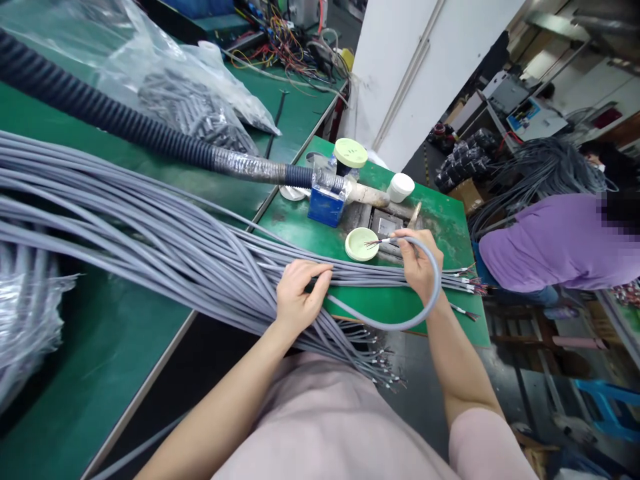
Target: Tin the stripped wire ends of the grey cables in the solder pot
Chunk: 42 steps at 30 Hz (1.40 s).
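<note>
My right hand [421, 261] pinches a grey cable [434, 293] close to its stripped end. The cable curves down in a loop and back to the left. Its thin bare-ended wires [373, 244] reach over a small pale-green dish [361, 256]; whether they touch what is in it, I cannot tell. Curled over a thick bundle of grey cables [215, 247], my left hand [301, 293] has its thumb and forefinger close together around cable. More stripped ends [470, 287] lie at the right end of the bundle, and others hang below my left hand.
A black corrugated hose [165, 137] runs above the bundle to a blue box [326, 205]. A lidded tub [350, 153], a white cup [401, 187] and a metal soldering fixture [385, 223] stand behind the dish. A person in purple [570, 240] sits at the right.
</note>
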Motion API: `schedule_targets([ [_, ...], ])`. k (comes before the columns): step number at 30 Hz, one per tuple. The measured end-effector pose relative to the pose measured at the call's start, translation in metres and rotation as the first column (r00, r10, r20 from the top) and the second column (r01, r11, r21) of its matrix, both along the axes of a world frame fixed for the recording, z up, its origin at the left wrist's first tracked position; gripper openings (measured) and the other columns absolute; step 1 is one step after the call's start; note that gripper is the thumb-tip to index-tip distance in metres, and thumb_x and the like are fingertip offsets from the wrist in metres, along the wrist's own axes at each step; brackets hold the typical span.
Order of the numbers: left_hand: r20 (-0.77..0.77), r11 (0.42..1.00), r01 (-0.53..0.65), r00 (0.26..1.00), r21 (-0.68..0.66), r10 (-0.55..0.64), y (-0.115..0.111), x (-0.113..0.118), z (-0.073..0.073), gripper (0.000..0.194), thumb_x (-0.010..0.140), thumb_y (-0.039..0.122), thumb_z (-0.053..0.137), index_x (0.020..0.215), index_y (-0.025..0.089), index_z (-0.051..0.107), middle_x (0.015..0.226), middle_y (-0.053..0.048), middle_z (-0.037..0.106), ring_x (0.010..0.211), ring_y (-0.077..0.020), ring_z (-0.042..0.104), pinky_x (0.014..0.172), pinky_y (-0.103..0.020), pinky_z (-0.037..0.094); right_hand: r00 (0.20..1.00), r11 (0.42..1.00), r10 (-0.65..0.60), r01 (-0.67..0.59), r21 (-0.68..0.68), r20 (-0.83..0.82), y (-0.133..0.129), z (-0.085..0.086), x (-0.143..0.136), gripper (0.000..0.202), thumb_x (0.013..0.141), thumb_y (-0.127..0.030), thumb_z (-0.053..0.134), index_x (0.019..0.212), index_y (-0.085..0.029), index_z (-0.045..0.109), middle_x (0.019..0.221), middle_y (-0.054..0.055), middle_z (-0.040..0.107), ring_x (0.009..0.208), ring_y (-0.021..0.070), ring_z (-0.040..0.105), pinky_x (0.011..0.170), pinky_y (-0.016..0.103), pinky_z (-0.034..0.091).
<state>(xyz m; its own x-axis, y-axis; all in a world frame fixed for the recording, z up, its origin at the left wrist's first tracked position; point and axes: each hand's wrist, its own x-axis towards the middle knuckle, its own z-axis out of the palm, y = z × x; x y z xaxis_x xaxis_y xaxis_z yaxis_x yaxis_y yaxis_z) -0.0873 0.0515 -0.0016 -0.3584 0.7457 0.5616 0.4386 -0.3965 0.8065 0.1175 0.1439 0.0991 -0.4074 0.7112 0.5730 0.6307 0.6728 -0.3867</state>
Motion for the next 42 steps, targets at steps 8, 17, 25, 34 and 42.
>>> schedule_targets([
  [8, -0.044, 1.000, 0.005, 0.999, -0.022, -0.006, 0.000, -0.001, 0.002, 0.011, 0.083, 0.020, 0.062, 0.090, 0.019, 0.070, 0.082, -0.004, 0.072, 0.078, -0.0175, 0.063, 0.077, -0.034, 0.046, 0.943, 0.984, 0.143, -0.167, 0.055, 0.300, 0.016, -0.001, -0.014, 0.022, 0.093, -0.028, 0.050, 0.101, -0.018, 0.068, 0.082, 0.007, 0.065, 0.081, 0.0198, 0.057, 0.078, 0.036, 0.039],
  [17, -0.069, 1.000, 0.009, 0.998, -0.005, -0.009, 0.000, -0.001, 0.005, 0.010, 0.082, 0.017, 0.063, 0.090, 0.019, 0.069, 0.081, -0.003, 0.071, 0.077, -0.0165, 0.063, 0.075, -0.033, 0.044, 0.893, 0.972, 0.187, -0.228, 0.052, 0.410, 0.020, -0.006, -0.025, 0.025, 0.095, -0.033, 0.048, 0.096, -0.019, 0.069, 0.078, 0.005, 0.065, 0.078, 0.0180, 0.055, 0.078, 0.033, 0.036],
  [25, -0.072, 1.000, 0.008, 0.997, -0.012, -0.009, 0.000, -0.001, 0.006, 0.010, 0.083, 0.017, 0.063, 0.090, 0.019, 0.069, 0.080, -0.003, 0.071, 0.078, -0.0167, 0.063, 0.075, -0.033, 0.045, 0.873, 0.968, 0.187, -0.241, 0.065, 0.450, 0.021, -0.003, -0.025, 0.025, 0.096, -0.032, 0.047, 0.098, -0.018, 0.068, 0.079, 0.005, 0.066, 0.077, 0.0177, 0.055, 0.080, 0.034, 0.036],
  [34, -0.029, 0.997, -0.035, 0.999, 0.064, 0.037, 0.001, -0.001, 0.001, 0.014, 0.080, 0.015, 0.064, 0.092, 0.020, 0.069, 0.087, -0.004, 0.071, 0.086, -0.0190, 0.064, 0.083, -0.037, 0.049, 0.911, 0.982, -0.136, 0.071, 0.178, 0.389, 0.057, 0.018, 0.012, 0.024, 0.095, -0.033, 0.045, 0.100, -0.021, 0.066, 0.087, 0.006, 0.066, 0.084, 0.0211, 0.055, 0.082, 0.035, 0.034],
  [42, -0.039, 0.998, -0.032, 0.999, 0.059, 0.034, 0.002, 0.000, 0.000, 0.015, 0.080, 0.015, 0.065, 0.093, 0.021, 0.069, 0.088, -0.005, 0.071, 0.087, -0.0198, 0.064, 0.083, -0.038, 0.049, 0.850, 0.980, -0.194, 0.146, 0.135, 0.490, 0.098, -0.009, 0.031, 0.025, 0.096, -0.033, 0.043, 0.100, -0.023, 0.065, 0.088, 0.006, 0.068, 0.085, 0.0229, 0.055, 0.077, 0.034, 0.032],
])
